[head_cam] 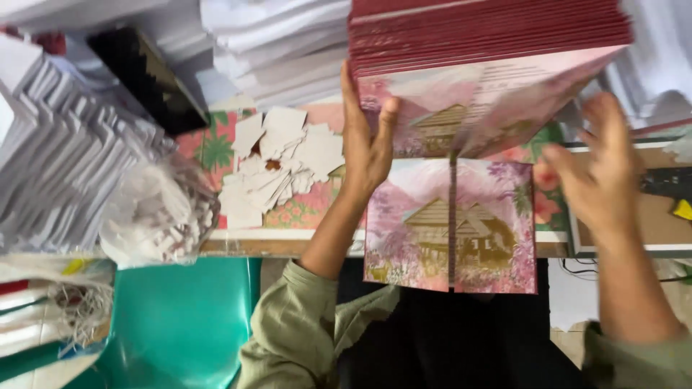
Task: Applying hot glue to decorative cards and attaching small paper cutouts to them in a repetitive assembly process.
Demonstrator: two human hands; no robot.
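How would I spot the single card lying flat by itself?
Start at the tall stack of red-edged cards that the left hand steadies. Just below it, at the table's near edge, lies the single pink card. Unlike the stack, it lies alone, its gold house picture fully showing.

Left hand (pixel 366 144) raised, palm turned away from the camera, fingers extended upward and held together, thumb angled out to the right. Left forearm bare, rising from lower centre, with olive-green sleeve pushed back at the elbow. Right hand (pixel 602 173) raised at similar height, well apart from the left, fingers spread and loosely curled, blurred; grip state not determinable. Right forearm bare, running down to lower right edge, same olive sleeve at the cuff. Both wrists roughly straight.
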